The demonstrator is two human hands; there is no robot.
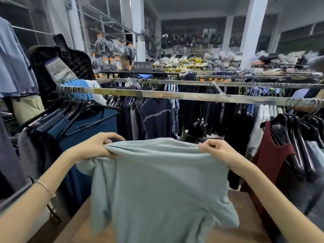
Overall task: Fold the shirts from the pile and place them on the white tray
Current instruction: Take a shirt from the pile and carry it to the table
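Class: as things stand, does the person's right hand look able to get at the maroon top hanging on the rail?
Probably not yet: the right hand pinches the pale green shirt. The maroon top hangs beside it, nothing between.

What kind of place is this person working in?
Probably a clothing shop or stockroom: metal rails crowded with hanging garments, an ARISTINO sign, and bagged stock piled at the back.

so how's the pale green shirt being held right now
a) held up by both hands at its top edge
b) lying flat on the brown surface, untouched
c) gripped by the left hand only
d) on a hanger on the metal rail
A: the left hand and the right hand each grip the top edge of the pale green shirt, which hangs down between them.
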